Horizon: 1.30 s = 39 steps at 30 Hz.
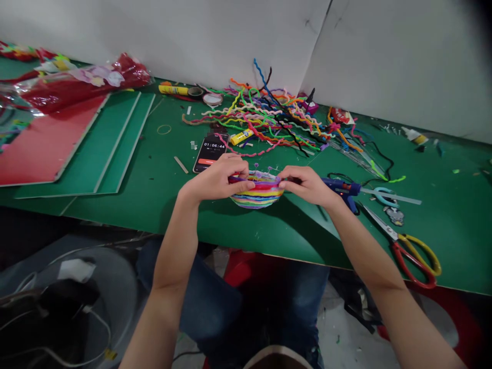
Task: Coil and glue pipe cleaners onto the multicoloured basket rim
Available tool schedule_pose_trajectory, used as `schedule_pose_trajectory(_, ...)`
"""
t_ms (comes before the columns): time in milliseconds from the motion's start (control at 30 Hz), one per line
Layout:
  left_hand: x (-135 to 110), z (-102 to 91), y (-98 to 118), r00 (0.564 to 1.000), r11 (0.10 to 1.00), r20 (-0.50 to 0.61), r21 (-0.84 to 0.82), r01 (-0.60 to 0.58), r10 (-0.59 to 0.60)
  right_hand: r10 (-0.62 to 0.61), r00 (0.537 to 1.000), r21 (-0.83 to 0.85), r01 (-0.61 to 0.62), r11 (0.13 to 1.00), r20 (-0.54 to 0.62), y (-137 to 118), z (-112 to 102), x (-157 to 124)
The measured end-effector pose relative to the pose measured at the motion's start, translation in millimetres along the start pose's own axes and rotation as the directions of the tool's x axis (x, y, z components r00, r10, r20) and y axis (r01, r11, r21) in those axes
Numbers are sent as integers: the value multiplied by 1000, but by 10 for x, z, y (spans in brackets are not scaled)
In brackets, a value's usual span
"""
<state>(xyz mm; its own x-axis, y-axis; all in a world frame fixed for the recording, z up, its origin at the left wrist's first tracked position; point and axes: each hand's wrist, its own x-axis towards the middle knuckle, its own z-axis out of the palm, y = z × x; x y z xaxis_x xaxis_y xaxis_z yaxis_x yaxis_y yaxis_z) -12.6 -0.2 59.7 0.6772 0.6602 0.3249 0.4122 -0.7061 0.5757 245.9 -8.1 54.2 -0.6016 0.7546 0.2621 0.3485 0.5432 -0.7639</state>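
Over the front part of the green table, both hands grip a small bowl (259,197) made of coiled pipe cleaners in rainbow stripes. My left hand (226,177) is closed on its left rim, thumb outside and fingers curled at the inner edge. My right hand (302,183) pinches the right end of the rim, by a purple pipe cleaner strand. Small purple tips stick up beyond the far rim. Just right of my right hand lies a blue hot glue gun (344,189) with a glue stick out of its back. A phone (210,152) showing a timer lies behind my left hand.
A tangled heap of colourful pipe cleaners (269,118) spreads along the wall. Scissors (400,243) with red and yellow handles lie at the front right edge. Green boards (126,143), a red board (57,143) and a wrapped red bouquet (84,87) occupy the left.
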Motion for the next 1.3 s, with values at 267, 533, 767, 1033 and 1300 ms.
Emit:
schedule_pose_trajectory(267,9,5,3,1000,1000,5,-8,13,-13,224,975,212,-219,952,4,-51,39,-9)
schedule_pose_trajectory(533,28,50,-38,993,994,-106,96,54,-44,421,907,510,-368,777,14,1,63,0)
schedule_pose_trajectory(767,93,157,118,943,953,-330,295,69,34,567,818,675,-365,641,-97,69,157,13)
schedule_pose_trajectory(1033,93,241,139,949,928,-312,363,83,37,554,821,642,-351,681,-140,63,178,29)
schedule_pose_trajectory(1300,86,296,31,952,917,-305,385,101,24,529,828,630,-312,711,-187,10,177,23)
